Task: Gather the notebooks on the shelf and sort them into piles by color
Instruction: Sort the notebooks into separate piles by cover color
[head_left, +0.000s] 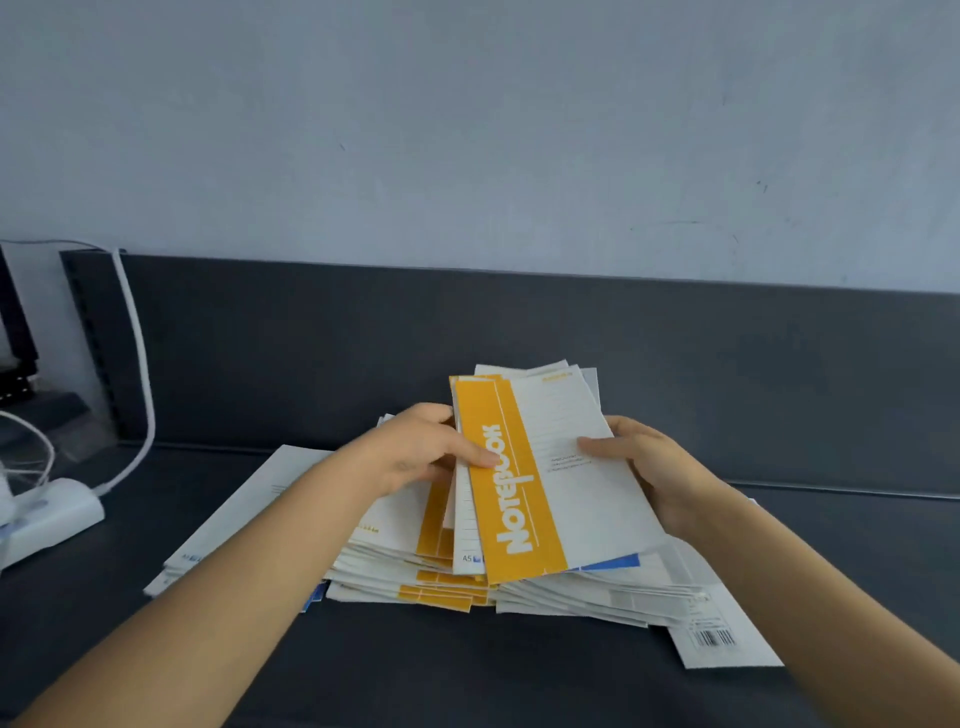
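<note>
Head view: a yellow notebook (519, 483) with a broad yellow band and a white cover is held tilted above the middle of the frame, at the front of a thin bundle of other notebooks, over a loose heap of notebooks (571, 592) that lies on the dark shelf (467, 670). The left hand (415, 452) grasps the bundle at its left edge, its thumb laid across the yellow band and its fingers tucked behind the covers. The right hand (654, 467) grips the right edge, thumb flat on the white cover and fingers curled behind, mostly out of sight. Both forearms reach in from the lower corners and meet at the bundle, wrists roughly level. The heap below looks unsorted, yellow edges and a blue-banded notebook (615, 562) mixed together, so sorting seems barely begun. To do this step well, I would fan the bundle with the left thumb, check each band colour, and lay the yellow ones square on a bare part of the shelf, well apart from the heap. At the left edge of the frame sit a white power strip (57, 514) and its cable (139, 364).
</note>
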